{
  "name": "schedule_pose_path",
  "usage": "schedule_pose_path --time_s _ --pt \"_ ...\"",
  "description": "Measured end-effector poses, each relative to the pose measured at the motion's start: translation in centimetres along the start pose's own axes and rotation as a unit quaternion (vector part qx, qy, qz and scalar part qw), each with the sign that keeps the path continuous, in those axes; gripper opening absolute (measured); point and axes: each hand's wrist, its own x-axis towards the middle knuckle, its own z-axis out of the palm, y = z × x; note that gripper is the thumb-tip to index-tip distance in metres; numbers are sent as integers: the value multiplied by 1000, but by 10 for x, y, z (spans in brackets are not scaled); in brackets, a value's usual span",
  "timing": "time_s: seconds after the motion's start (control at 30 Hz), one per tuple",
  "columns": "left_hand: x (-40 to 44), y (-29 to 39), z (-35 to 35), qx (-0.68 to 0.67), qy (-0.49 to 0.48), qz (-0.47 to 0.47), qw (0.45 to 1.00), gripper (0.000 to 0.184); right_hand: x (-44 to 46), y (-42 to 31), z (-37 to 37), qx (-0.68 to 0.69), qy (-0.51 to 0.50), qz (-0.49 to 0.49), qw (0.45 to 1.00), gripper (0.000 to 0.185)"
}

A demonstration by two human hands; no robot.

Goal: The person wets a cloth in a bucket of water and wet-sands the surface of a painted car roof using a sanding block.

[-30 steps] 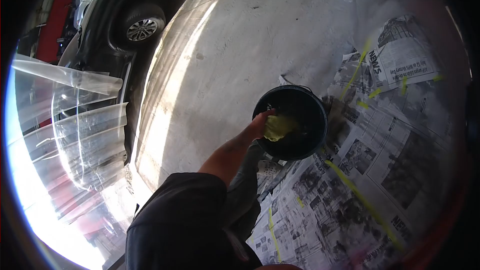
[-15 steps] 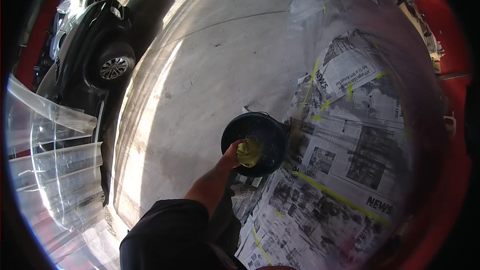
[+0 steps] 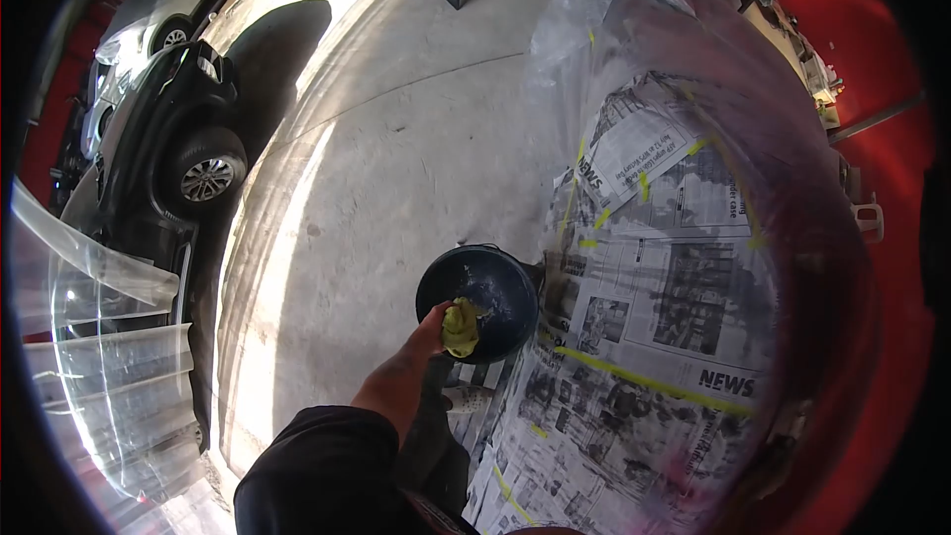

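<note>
My left hand (image 3: 433, 328) comes in from below with its fingers closed on a bunched yellow-green cloth (image 3: 461, 328). The cloth is over the left part of a dark round bucket (image 3: 510, 298), whose inside shows pale specks or glints. Whether the cloth touches the bucket's wall, I cannot tell. Just below the bucket shows a light, dotted shoe (image 3: 468, 399). My right hand cannot be made out.
Newspaper sheets (image 3: 614, 317) held by yellow tape (image 3: 644, 378) cover a large surface at the right, with clear plastic sheeting (image 3: 565, 35) beyond. A black vehicle (image 3: 149, 129) stands at the left, near clear plastic strips (image 3: 119, 367). Concrete floor (image 3: 386, 168) lies between.
My left hand and the cloth have shifted from the middle of the bucket towards its left side. The whole view has also swung slightly, moving the surroundings left in the picture.
</note>
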Motion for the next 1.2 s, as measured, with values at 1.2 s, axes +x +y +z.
schedule_pose_path --time_s 1.2 --pt "-67 28 9 251 101 203 941 31 -18 2 -7 -346 -17 -7 938 38"
